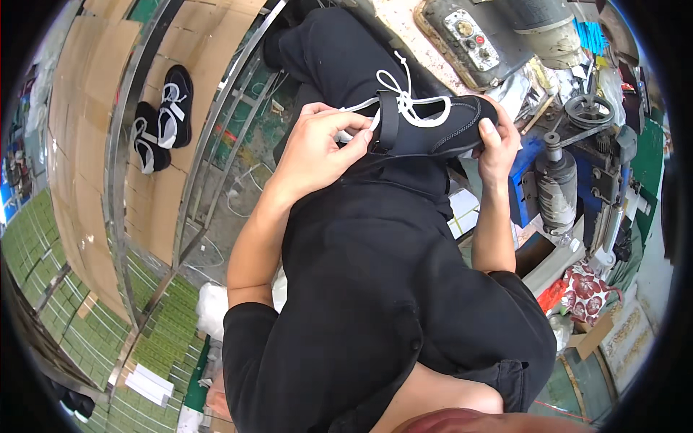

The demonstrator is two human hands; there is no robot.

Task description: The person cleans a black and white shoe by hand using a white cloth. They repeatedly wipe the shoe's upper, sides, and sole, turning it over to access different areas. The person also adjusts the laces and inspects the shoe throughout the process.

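A black shoe with white laces lies sideways across my lap, its toe to the right. A black strap crosses over it near the opening. My left hand is closed at the heel end, thumb and fingertips pinching the edge of the opening beside the white lining. At the toe, my right hand grips the shoe, with the thumb on top and the fingers around the far side. The laces are tied in a loose bow, and one loop sticks up. The sole is mostly hidden.
On my left, a metal rack with cardboard-covered shelves bears a pair of black shoes. A machine with a control panel stands ahead. Machinery with a handwheel is on the right, above a flower-patterned cloth.
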